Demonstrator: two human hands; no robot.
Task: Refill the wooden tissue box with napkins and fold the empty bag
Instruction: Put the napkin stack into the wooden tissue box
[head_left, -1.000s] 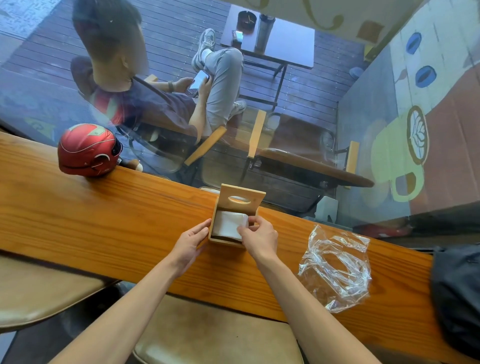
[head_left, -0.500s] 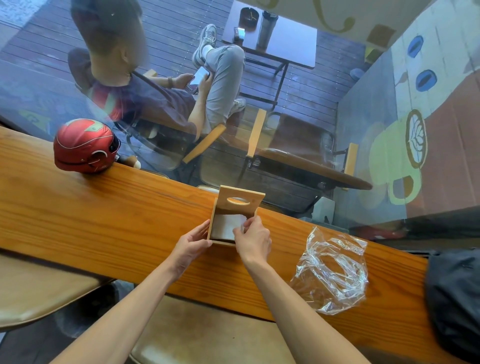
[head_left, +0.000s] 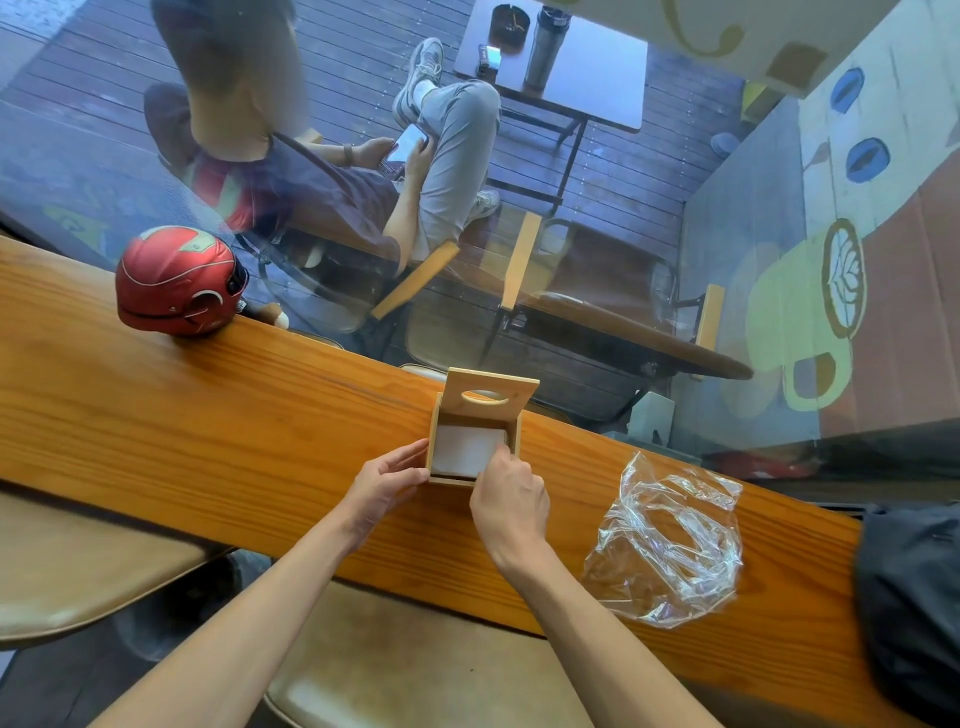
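Since the last frame the right hand (head_left: 508, 498) has slid back toward the near-right corner of the wooden tissue box (head_left: 478, 434), fingertips curled in over the white napkins (head_left: 466, 450), though I can't tell if it's actually pinching them. The left hand (head_left: 385, 480) is still cupped partly open against the box's left wall, steadying it. The box sits on the worktop (head_left: 208, 431) with its lid (head_left: 488, 395) flipped up at the far side and the napkins inside. The empty bag (head_left: 670, 540), crumpled clear plastic, lies well right of the box. A red helmet (head_left: 179, 280) sits far left of the box.
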